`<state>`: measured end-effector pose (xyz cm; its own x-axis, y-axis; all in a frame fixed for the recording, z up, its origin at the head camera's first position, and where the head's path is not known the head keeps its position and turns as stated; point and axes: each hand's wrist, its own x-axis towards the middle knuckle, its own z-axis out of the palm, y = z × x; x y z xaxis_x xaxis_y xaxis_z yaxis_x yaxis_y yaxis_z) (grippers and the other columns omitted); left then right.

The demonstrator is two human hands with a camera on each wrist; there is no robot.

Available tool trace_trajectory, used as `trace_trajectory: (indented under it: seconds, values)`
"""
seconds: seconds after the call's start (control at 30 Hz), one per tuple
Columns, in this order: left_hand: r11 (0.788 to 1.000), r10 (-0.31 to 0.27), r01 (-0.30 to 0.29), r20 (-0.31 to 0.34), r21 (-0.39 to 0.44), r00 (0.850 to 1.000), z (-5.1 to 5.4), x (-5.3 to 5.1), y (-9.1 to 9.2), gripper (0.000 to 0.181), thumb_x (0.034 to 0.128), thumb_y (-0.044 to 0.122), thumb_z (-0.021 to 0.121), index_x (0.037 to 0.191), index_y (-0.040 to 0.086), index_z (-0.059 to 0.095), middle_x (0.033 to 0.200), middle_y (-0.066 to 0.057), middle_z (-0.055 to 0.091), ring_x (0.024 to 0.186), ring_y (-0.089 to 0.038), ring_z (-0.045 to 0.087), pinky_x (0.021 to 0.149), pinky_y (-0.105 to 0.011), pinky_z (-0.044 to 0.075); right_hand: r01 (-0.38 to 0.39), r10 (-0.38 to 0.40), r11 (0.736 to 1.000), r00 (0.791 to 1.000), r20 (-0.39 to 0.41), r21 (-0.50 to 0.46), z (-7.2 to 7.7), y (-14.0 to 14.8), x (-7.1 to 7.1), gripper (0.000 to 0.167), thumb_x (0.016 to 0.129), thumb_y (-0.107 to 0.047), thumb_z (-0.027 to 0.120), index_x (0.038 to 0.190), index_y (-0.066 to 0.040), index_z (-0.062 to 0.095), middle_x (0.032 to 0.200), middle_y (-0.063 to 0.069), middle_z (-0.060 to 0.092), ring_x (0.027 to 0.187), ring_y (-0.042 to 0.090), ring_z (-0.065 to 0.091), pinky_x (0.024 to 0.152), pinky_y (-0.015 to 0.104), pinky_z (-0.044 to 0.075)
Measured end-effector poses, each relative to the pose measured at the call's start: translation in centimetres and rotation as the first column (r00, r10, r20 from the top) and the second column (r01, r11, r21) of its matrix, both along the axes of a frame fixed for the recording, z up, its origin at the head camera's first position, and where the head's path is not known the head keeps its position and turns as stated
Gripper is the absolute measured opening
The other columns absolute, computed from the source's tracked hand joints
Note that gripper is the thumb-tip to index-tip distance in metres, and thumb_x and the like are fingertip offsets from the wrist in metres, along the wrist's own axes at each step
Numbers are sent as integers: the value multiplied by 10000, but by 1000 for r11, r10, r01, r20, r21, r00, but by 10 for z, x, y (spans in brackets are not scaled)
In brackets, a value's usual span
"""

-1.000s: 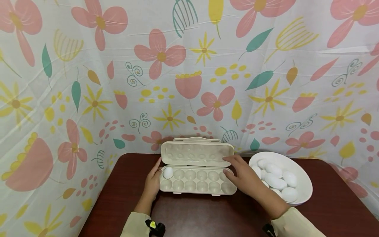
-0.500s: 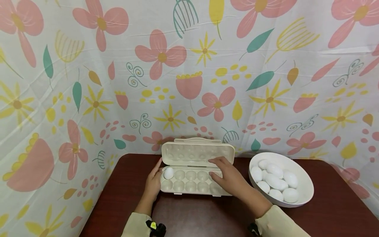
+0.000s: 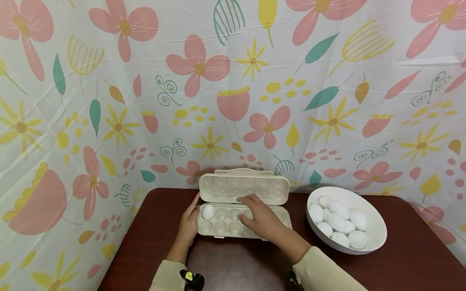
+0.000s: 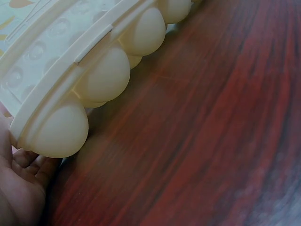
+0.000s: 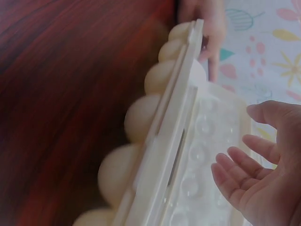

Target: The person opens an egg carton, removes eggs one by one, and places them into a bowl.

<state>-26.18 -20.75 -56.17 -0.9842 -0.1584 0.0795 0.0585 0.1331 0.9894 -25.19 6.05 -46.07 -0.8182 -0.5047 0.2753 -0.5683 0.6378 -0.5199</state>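
A cream plastic egg carton (image 3: pixel 220 227) lies at the back of the table with its lid (image 3: pixel 244 188) raised. One white egg (image 3: pixel 207 211) sits in the far-left cup. My left hand (image 3: pixel 189 222) holds the carton's left end; in the left wrist view its fingers (image 4: pixel 33 165) curl beneath the end cup. Over the middle of the carton hovers my right hand (image 3: pixel 263 219), hiding some cups. Its fingers are spread and loosely bent, and the right wrist view shows nothing between thumb and fingers (image 5: pixel 235 172).
To the right of the carton stands a white bowl (image 3: pixel 376 220) holding several white eggs (image 3: pixel 336 222). The dark reddish wooden table (image 3: pixel 233 262) reaches back to a flower-printed cloth (image 3: pixel 313 153) hanging behind and along the left side.
My right hand has moved left across the carton, from its right end to over the middle. The left hand keeps its place at the left end, and the egg has not moved.
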Motion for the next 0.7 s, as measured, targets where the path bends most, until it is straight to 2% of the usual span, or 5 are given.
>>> trace_trajectory:
  seconds: [0.17, 0.3, 0.4, 0.53, 0.7]
  values:
    - [1000, -15, 15, -2, 19, 1000, 0, -1, 0, 514, 1084, 130, 364, 1575, 279, 377, 1455, -188, 529, 1428, -325, 395, 1199, -546, 268, -34, 34, 999, 999, 10, -1, -4, -20, -2, 507, 940, -225, 715, 1408, -89, 578, 1305, 83, 584, 1152, 284, 643, 963, 459, 526]
    - [1000, -8, 8, 8, 18, 1000, -1, -1, 0, 512, 1083, 144, 369, 1566, 311, 389, 1409, -165, 559, 1393, -303, 431, 1182, -527, 300, -68, 68, 998, 998, 2, 11, -7, -35, -5, 521, 940, -228, 714, 1416, -78, 564, 1294, 94, 588, 1132, 278, 649, 950, 449, 532]
    - [1000, -1, 1, 23, 14, 1000, -1, -1, -1, 507, 1081, 170, 382, 1553, 353, 403, 1379, -121, 586, 1361, -278, 470, 1160, -510, 336, -81, 81, 997, 996, 33, 19, -8, -45, -6, 542, 951, -251, 705, 1439, -81, 540, 1311, 94, 579, 1136, 291, 648, 944, 452, 536]
    - [1000, -7, 7, 41, 12, 999, -3, -2, -2, 503, 1083, 196, 383, 1549, 385, 400, 1354, -88, 609, 1313, -271, 515, 1125, -499, 378, -82, 79, 996, 995, 63, 45, -12, -58, -8, 569, 949, -268, 708, 1454, -79, 527, 1325, 97, 577, 1147, 277, 645, 954, 441, 539]
    - [1000, -29, 29, 39, 4, 999, -2, -2, -2, 497, 1091, 213, 361, 1549, 405, 383, 1367, -83, 603, 1287, -269, 538, 1096, -464, 413, -65, 62, 995, 997, 39, 79, -20, -70, -13, 575, 927, -247, 736, 1435, -61, 541, 1293, 115, 584, 1102, 266, 660, 926, 417, 554]
